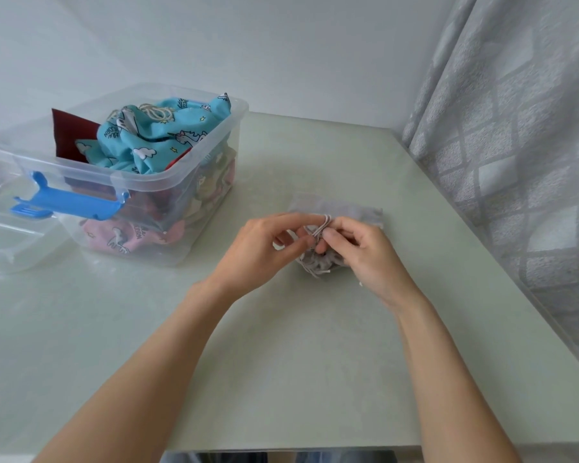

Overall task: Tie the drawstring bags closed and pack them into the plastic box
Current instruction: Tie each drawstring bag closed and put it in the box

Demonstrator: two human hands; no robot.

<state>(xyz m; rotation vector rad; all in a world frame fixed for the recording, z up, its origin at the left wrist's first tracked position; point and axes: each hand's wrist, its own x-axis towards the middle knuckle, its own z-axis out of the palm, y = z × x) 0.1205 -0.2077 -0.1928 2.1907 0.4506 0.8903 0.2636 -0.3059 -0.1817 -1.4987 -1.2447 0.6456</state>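
A small grey drawstring bag lies on the pale green table, its gathered mouth toward me. My left hand and my right hand meet over that mouth, and both pinch the pale drawstring, which loops around my right fingertips. The clear plastic box stands at the left, apart from my hands. It holds several bags: a turquoise unicorn-print bag on top, a dark red one behind, a pink one at the bottom.
The box's clear lid lies flat at the far left, beside a blue latch handle on the box front. A grey patterned curtain hangs along the table's right edge. A white wall is behind.
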